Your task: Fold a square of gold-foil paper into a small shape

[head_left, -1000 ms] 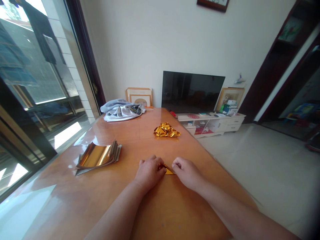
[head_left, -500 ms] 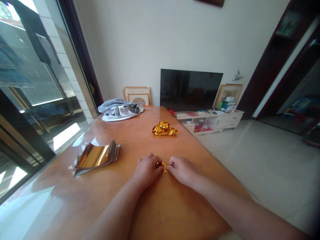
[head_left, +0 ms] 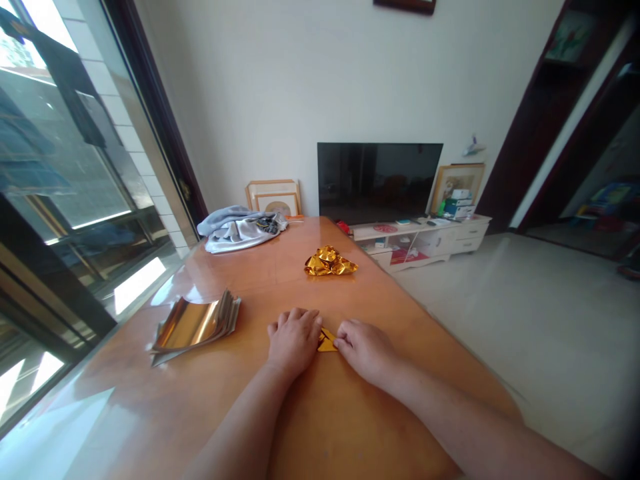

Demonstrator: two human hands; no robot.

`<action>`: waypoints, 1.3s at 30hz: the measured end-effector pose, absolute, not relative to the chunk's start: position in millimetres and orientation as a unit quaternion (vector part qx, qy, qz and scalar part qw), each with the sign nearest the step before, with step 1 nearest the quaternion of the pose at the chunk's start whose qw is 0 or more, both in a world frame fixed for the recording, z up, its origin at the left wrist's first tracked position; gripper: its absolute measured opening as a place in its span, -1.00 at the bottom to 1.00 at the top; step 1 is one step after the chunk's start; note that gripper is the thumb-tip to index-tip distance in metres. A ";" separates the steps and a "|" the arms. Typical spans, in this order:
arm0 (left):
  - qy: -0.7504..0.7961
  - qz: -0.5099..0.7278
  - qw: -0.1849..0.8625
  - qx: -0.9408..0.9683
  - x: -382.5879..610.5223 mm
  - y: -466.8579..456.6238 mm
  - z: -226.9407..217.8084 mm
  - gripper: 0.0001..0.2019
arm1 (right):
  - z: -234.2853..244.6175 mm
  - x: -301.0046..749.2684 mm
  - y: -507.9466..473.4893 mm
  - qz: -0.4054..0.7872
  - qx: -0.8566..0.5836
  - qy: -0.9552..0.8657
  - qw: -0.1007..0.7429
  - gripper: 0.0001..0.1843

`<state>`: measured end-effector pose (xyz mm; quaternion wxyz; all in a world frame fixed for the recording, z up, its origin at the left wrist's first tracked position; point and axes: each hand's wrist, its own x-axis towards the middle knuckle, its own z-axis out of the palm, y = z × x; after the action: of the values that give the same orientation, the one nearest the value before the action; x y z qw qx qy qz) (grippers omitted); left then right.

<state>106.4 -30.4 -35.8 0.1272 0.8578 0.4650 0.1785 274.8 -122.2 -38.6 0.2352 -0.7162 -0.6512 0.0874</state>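
Observation:
A small folded piece of shiny gold paper (head_left: 328,341) lies on the wooden table between my hands. My left hand (head_left: 295,339) rests palm down over the paper's left part, its fingers slightly spread and lying on the table; its thumb is mostly hidden. My right hand (head_left: 364,345) is closed, with thumb and forefinger pinching the paper's right edge. Beyond my hands sits a heap of crumpled or folded gold paper (head_left: 330,261). To the left lies a stack of gold-faced paper sheets (head_left: 196,323) with curled-up edges.
The brown wooden table (head_left: 270,280) has its right edge beside my right forearm. Grey cloth (head_left: 237,230) is bundled at the far left end. A pale sheet (head_left: 60,433) lies at the near left. A television (head_left: 380,181) stands on a white cabinet (head_left: 440,243) beyond.
My left hand has shifted from a pinch to lying flatter, a little to the left, so more of the folded gold paper shows. My right hand still pinches its right edge. The view has tilted slightly.

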 end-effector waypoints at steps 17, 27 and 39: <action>0.426 0.325 0.451 0.714 119.2 -20.9 -47.4 -0.73 | -41.8 279.0 -120.8 0.101 -0.708 -0.632 0.297 -0.92; 0.284 0.444 0.659 0.536 106.2 -28.6 -18.5 -0.60 | -30.9 285.2 -114.2 0.268 -0.617 -0.617 0.408 -0.79; 0.266 0.407 0.650 0.584 92.4 -47.9 -4.7 -0.72 | 19.0 273.5 -123.3 0.085 -0.603 -0.698 0.376 -0.87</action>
<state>92.4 -47.9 -4.7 0.6499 0.5841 0.2657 0.4074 273.5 -123.3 19.0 0.3755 -0.6032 -0.6985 0.0853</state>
